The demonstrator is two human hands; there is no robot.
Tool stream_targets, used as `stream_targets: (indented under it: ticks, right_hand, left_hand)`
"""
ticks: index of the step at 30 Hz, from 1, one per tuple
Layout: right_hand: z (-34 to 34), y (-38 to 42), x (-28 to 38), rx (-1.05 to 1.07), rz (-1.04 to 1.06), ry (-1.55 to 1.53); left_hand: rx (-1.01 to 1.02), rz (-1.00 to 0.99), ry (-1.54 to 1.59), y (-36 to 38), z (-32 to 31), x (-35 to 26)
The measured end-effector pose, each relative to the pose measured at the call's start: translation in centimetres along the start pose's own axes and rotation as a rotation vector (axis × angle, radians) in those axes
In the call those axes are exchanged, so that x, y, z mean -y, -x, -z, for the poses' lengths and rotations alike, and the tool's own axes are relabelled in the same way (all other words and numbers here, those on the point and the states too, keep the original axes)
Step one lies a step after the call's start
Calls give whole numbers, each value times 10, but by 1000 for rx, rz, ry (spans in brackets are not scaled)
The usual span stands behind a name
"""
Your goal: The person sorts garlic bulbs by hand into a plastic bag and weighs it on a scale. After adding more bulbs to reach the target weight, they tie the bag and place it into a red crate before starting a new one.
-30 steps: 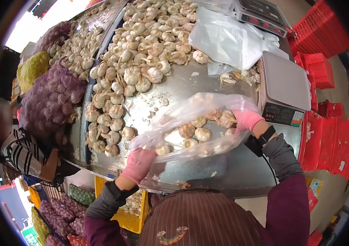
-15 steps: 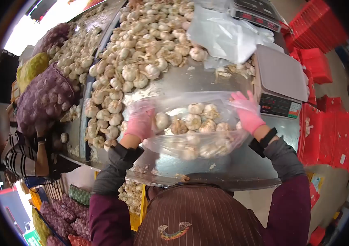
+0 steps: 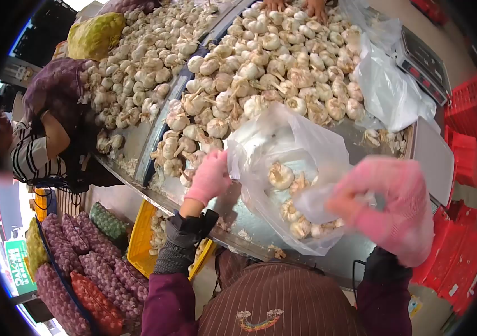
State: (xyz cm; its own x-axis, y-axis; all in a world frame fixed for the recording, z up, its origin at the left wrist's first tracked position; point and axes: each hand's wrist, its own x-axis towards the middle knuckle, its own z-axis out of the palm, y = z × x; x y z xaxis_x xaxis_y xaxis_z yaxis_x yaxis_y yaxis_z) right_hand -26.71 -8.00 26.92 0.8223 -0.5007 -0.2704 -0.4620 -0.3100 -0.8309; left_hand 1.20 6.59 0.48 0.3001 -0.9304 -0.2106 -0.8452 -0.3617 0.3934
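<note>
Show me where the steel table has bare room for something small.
The steel table has a narrow strip between the filled plastic bag and its near edge, dotted with skin scraps. Another small patch lies between that bag and the loose garlic skins. The garlic heap crowds the far side.

Bright glare, upper left; fisheye edges bowed, black at rim; 1 glove [image 3: 387,210] motion-blurred, right; metal tabletop [image 3: 238,221] reflective.
</note>
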Motion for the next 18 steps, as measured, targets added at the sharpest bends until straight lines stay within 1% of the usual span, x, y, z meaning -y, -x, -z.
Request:
stream_targets:
  ticks: [1,3,5,6,7,9,11,12,13,14,15,16,17,18]
  right_hand:
    - [-7,-12,7,2,10,15]
    - [-34,-37,-2,-218,545,454]
    - [-86,-58,-38,60,698,564]
    - [-104,-52,-71,105,549,776]
    - [-112,-42,-102,142,379,980]
    - [-100,-15,-137,27,13,1095]
    - [-86,4,-180,-103,-189,1482]
    - [-76,6,-193,-101,-215,1482]
    - [-65,5,-204,-72,-251,1522]
    - [-57,10,-217,-49,-285,1561]
    - [-51,24,-245,-91,-326,1557]
    - [-53,28,-281,28,-419,1484]
    - [-51,32,-303,146,-506,1399]
    - [-51,41,-311,130,-514,1390]
  left_hand:
    - [-45,-73,-72,2,-6,-4]
    - [32,7,-65,6,-22,-8]
    - [46,-8,-32,15,-16,-9]
    - [71,-36,-13,19,-8,-10]
    - [-56,-91,108,23,9,-9]
    - [-296,-100,182,31,59,-58]
    - [-264,-429,81,24,60,-96]
    - [-250,-550,-40,16,54,-119]
    - [-162,-555,-176,5,40,-133]
    - [-206,-473,-267,-16,10,-123]
    - [-270,-415,-367,-43,-19,-119]
    - [-44,-283,-357,-53,-30,-107]
    - [182,-146,-348,-60,-31,-96]
    - [220,-133,-340,-55,-24,-89]
